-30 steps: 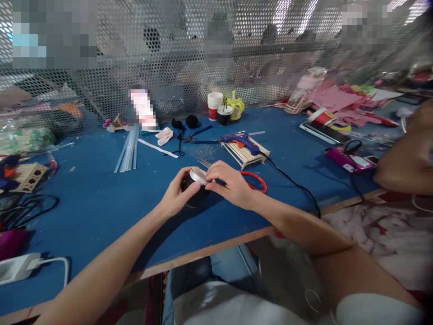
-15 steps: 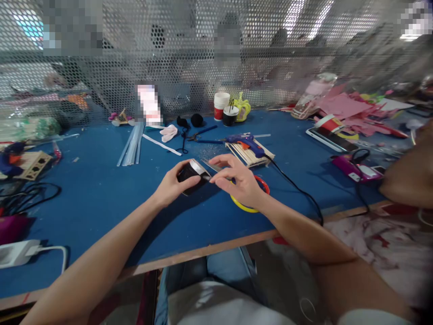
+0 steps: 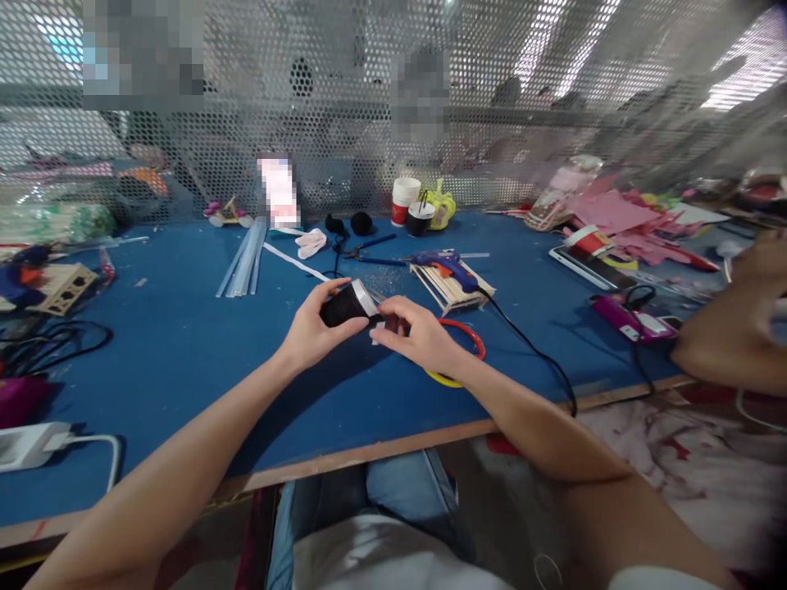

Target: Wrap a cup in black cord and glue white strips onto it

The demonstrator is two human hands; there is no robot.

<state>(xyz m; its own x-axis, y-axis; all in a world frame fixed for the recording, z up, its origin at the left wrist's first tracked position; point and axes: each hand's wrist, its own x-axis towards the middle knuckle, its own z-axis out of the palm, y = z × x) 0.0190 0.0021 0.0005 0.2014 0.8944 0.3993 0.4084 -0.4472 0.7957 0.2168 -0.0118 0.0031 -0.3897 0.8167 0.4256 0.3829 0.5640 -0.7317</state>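
My left hand [image 3: 316, 326] is wrapped round a black cup [image 3: 344, 306] with a white rim, tilted to the right above the blue table. The fingers and thumb of my right hand [image 3: 418, 332] pinch at the cup's rim end, on a small dark piece with a pale tip [image 3: 379, 332]. What that piece is, I cannot make out. Under and beside my right hand lie a red ring [image 3: 472, 334] and a yellow ring [image 3: 443, 379]. A blue glue gun [image 3: 452, 269] rests on a wooden stick frame [image 3: 458, 293] behind them.
Pliers [image 3: 375, 249], clear glue sticks [image 3: 243, 266] and a white strip [image 3: 295, 260] lie behind my hands. Paper cups [image 3: 406, 201] stand near the mesh screen [image 3: 344, 106]. A black cord [image 3: 532, 348] runs to the table's front edge. Another person's arm [image 3: 731, 336] is at the right.
My right hand has closed in on the cup's rim, its fingers now drawn together. The cup has turned slightly in my left hand. The whole view has shifted a little.
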